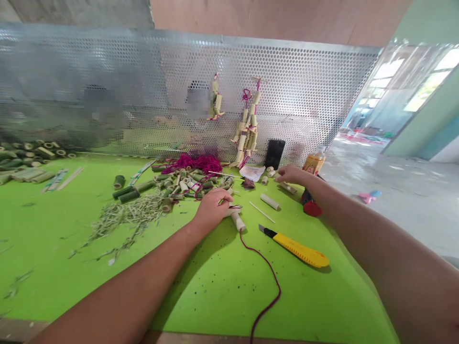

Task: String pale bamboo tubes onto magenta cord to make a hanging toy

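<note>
- Far left: piled bamboo tubes [39, 176] on the green table [53, 234].
- Shavings [125, 215] beside heaped bamboo and purple yarn [197, 163].
- Centre: left hand [214, 206], fingers closed on strung bamboo pieces [238, 221], cord trailing.
- Right hand [289, 175] near short bamboo pieces, fingers bent; whether it grips cannot be told.
- Yellow knife [299, 249], blade out.
- Labelled bottle [313, 163], partly behind the right forearm; contents unclear.

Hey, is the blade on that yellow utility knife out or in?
Out: the blade projects past the black nose of the utility knife.
</note>
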Motion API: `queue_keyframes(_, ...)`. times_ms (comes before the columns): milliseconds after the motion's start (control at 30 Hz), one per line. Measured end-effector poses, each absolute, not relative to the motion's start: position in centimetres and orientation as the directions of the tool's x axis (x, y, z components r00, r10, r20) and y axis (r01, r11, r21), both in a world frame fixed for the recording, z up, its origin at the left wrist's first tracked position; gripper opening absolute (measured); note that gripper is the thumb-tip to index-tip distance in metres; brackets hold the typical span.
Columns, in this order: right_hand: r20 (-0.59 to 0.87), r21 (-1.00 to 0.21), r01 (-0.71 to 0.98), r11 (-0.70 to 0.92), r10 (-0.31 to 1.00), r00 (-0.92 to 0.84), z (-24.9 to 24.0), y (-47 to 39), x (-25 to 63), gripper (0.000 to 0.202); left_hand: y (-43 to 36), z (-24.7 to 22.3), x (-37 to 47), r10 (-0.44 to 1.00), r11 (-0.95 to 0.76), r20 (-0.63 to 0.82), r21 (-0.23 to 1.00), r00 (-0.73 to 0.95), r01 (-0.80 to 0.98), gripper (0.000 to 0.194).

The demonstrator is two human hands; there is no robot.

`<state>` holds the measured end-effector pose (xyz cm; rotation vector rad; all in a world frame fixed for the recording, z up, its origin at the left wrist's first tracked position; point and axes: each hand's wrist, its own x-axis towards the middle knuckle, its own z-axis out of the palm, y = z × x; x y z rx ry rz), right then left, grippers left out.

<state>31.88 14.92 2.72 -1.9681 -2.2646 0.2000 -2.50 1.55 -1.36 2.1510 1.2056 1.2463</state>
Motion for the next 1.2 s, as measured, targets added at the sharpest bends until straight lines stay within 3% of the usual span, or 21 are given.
queue_keyframes(233, 0.055, -0.178, 0.969, 0.169, 0.985, -0.162, 2.9, 14.8, 31.4, 0.038, 1.6, -1.3, -2.5, 0.819, -0.565, 0.521, 0.665, 0.240, 0.488, 0.024)
queue_keyframes(633, 0.186, -0.254, 0.919, 0.303, 0.947, -0.261, 3.6, 12.1, 30.3, 0.036, 1.8, -1.6, -2.5, 0.805, -0.581, 0.544, 0.644, 0.236, 0.497, 0.021)
queue_keyframes(767, 0.190, -0.227, 0.940, 0.253, 0.959, -0.212, 3.8, 11.7, 30.0, 0.042, 1.7, -1.4, -2.5, 0.805, -0.579, 0.547, 0.643, 0.230, 0.501, 0.022)
queue_keyframes(900, 0.101, -0.162, 0.971, 0.175, 0.982, -0.160, 3.0, 11.9, 30.3, 0.057, 1.5, -1.0, -2.5, 0.808, -0.576, 0.543, 0.646, 0.229, 0.501, 0.023)
queue_keyframes(1033, 0.054, -0.095, 0.987, 0.130, 0.991, -0.125, 1.3, 11.8, 30.2, 0.053, 1.3, -0.8, -2.5, 0.811, -0.571, 0.543, 0.656, 0.216, 0.494, 0.022)
queue_keyframes(1200, 0.106, -0.081, 0.992, 0.101, 0.990, -0.092, 0.9, 12.8, 29.7, 0.048, 1.3, -0.7, -2.5, 0.806, -0.578, 0.552, 0.653, 0.214, 0.490, 0.023)
